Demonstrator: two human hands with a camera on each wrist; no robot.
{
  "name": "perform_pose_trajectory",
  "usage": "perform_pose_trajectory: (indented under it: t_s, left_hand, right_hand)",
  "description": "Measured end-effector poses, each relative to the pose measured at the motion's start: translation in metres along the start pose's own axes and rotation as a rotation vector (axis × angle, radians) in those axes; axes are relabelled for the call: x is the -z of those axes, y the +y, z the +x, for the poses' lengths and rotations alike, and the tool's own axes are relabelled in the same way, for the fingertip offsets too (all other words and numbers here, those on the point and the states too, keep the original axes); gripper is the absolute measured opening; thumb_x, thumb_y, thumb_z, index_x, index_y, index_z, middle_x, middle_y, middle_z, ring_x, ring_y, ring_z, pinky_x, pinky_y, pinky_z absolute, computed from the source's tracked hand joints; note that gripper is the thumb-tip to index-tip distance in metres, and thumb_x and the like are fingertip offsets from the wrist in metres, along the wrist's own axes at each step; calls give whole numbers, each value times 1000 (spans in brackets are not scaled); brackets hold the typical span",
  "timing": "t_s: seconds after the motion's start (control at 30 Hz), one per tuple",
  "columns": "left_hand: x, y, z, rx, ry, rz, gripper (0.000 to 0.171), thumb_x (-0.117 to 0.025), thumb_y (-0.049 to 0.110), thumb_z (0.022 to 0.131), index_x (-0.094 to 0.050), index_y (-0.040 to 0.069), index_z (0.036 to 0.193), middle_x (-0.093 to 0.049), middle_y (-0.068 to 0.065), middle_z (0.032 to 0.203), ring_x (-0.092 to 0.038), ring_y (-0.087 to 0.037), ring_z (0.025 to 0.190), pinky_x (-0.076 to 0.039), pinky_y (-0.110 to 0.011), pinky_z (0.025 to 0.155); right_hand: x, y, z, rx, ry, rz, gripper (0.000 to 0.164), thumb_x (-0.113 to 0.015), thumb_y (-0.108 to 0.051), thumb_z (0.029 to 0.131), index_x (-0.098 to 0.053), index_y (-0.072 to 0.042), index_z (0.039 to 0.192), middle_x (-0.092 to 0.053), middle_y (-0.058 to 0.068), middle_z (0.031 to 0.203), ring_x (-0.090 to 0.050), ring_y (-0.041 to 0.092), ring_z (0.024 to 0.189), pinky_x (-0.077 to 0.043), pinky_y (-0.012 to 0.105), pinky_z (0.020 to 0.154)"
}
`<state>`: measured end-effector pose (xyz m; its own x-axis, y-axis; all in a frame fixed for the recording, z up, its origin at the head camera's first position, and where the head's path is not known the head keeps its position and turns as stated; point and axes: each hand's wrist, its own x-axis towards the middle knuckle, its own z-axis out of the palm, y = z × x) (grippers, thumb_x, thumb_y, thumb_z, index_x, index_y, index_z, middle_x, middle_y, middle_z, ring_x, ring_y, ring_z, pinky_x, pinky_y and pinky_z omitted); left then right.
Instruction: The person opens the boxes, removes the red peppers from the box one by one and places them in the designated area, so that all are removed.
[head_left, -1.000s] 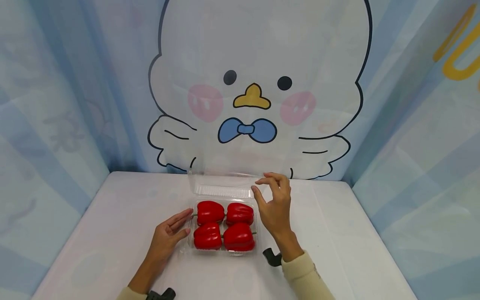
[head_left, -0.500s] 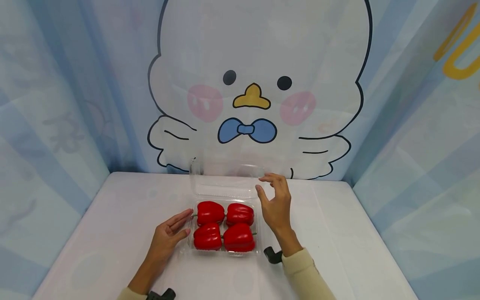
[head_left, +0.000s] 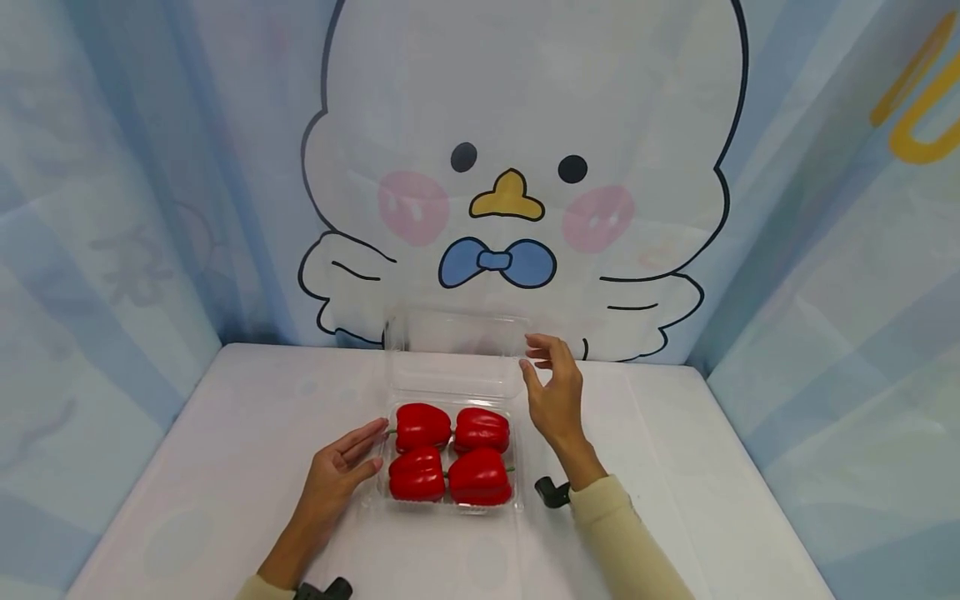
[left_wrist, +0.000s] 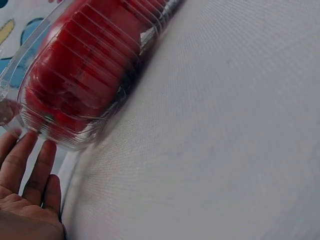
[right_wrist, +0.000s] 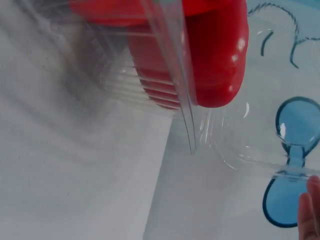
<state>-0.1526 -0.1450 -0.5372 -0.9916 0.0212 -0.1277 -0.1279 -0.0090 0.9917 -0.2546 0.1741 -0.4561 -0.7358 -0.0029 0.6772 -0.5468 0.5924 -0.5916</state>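
In the head view, a clear plastic clamshell box (head_left: 450,507) sits on the table, holding several red bell peppers (head_left: 481,477). Its see-through lid (head_left: 457,385) stands raised at the back, hinged along the far rim. My left hand (head_left: 337,471) rests its extended fingertips and thumb against the box's left side. In the left wrist view, these straight fingers (left_wrist: 42,165) meet the ribbed end of the box. At the lid's right edge, my right hand (head_left: 557,400) holds on with bent fingers and thumb. The right wrist view catches only its fingertips (right_wrist: 311,200) beside the lid's edge.
The white tabletop (head_left: 637,467) spreads around the box. Behind it hangs a curtain (head_left: 510,100) with a cartoon bird, and the lid overlaps its lower part in the head view. Black wrist mounts (head_left: 553,492) sit on both forearms.
The lid has swung upward from leaning far back, and my right hand has risen slightly and shifted right with it. My left hand and the peppers have stayed in place.
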Motion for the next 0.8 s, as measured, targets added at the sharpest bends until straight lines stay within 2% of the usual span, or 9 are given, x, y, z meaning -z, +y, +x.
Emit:
perform_pose_trajectory:
  t_s: [0.17,0.3,0.43,0.57,0.8]
  left_hand:
    - [0,0,-1,2,0,1,59,-75,12,100,-55,15,155,-58,-1,159,-48,-22,154,-48,-22,113]
    - [0,0,-1,-9,-5,11,60,-75,13,100,-54,14,156,-56,-1,160,-47,-23,154,-46,-26,114]
    - [1,0,-1,-6,-7,2,60,-75,13,100,-54,14,156,-56,-2,160,-47,-23,154,-45,-27,116]
    - [1,0,-1,-3,-6,-1,60,-75,14,100,-54,14,156,-56,-1,160,-47,-22,155,-44,-29,116]
    - [0,-2,-2,-6,5,18,60,-76,16,99,-55,16,155,-58,0,159,-48,-23,154,-47,-22,113]
  right_hand:
    - [-1,6,6,-10,-32,3,43,-73,2,97,-63,-10,137,-71,8,128,-73,22,109,-64,39,95]
    - [-3,10,9,-11,-48,2,47,-74,7,95,-64,-10,137,-72,9,130,-75,24,107,-65,41,94]
    - [-4,15,9,-23,-76,-4,56,-75,9,93,-60,-10,144,-72,11,133,-76,28,104,-66,44,93]
    - [-6,21,9,-44,-127,-33,68,-76,8,92,-55,-14,153,-71,11,138,-76,29,103,-66,43,94]
    - [-7,28,7,-67,-225,-71,76,-76,10,92,-50,-14,159,-65,11,148,-76,28,103,-66,42,93]
